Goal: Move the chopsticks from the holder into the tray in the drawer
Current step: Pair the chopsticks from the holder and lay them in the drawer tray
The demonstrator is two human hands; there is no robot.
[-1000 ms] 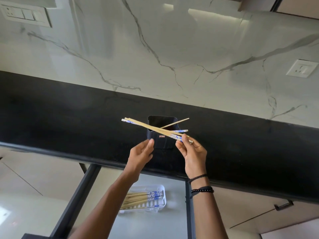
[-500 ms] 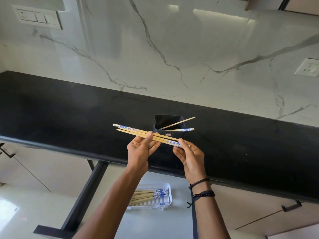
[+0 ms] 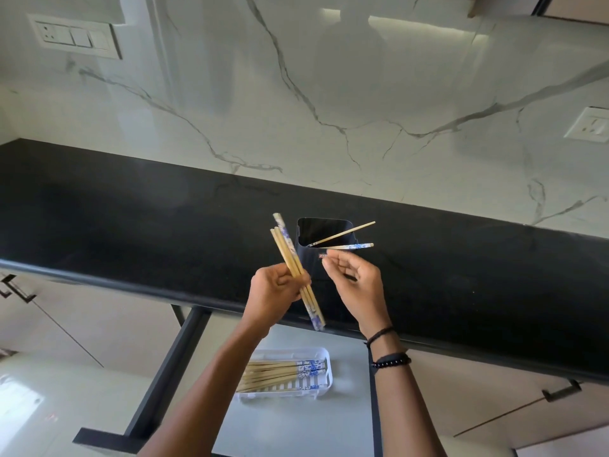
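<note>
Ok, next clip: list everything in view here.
Held chopsticks: about four, tan with blue ends, in left hand.
Holder chopsticks: two, same colours, leaning in holder.
Tray chopsticks: several, in tray.
Holder: one, black, on counter.
Tray: one, white, in drawer.
Drawer: one, grey, open below counter.
Wall: white marble.
Switch plate: one, white, upper left.
Socket: one, white, right.
Bracelets: two, black, right wrist.
Right hand: empty, by holder.

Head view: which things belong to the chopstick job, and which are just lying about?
Job:
left hand gripping the chopstick bundle
right hand, holding nothing, by the holder
two chopsticks in the holder
tray with stored chopsticks, in the open drawer

Lying about:
switch panel
wall socket
cabinet handle
</note>
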